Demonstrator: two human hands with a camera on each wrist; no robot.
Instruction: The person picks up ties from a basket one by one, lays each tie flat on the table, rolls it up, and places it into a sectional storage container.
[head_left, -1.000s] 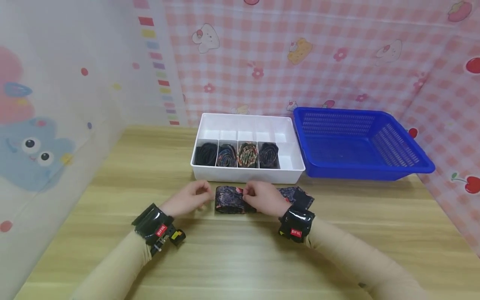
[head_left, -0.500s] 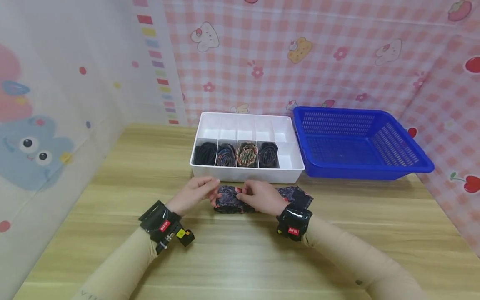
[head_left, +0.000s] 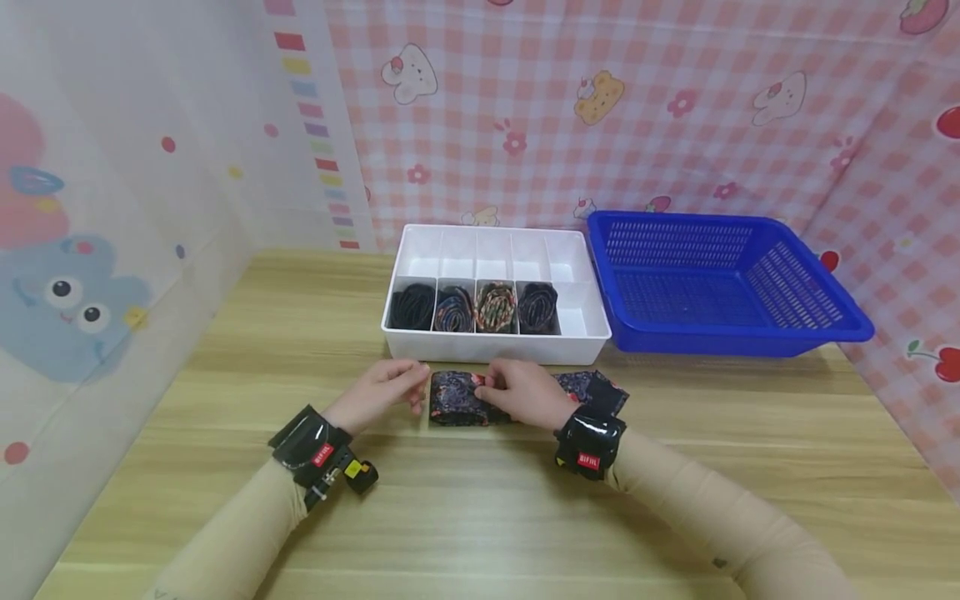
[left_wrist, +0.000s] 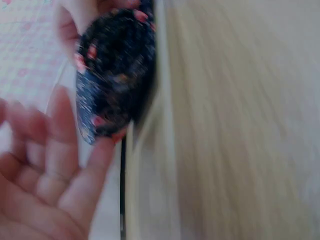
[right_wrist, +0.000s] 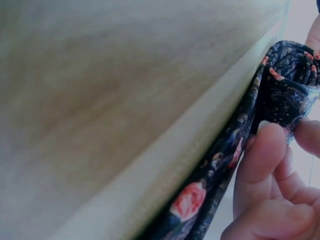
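A dark cloth strip with pink flowers point(head_left: 456, 398) lies on the table in front of the white box, its left part rolled up and its flat tail running to the right under the right wrist. My right hand point(head_left: 525, 393) holds the roll from its right side, with thumb and finger against it in the right wrist view. My left hand point(head_left: 382, 393) is at the roll's left end. In the left wrist view its fingers point(left_wrist: 62, 135) are spread and loose, one fingertip overlapping the lower edge of the roll point(left_wrist: 117, 65).
Behind the cloth stands a white divided box point(head_left: 495, 348), several front compartments holding rolled dark or patterned cloths point(head_left: 495, 308). A blue perforated basket point(head_left: 720, 340) stands to its right. Patterned curtains point(head_left: 465, 108) close off the back and sides of the wooden table point(head_left: 465, 517).
My left hand moved right onto the left end of the roll, then drew back slightly left. My right hand shifted a little left along the roll and stays on it.
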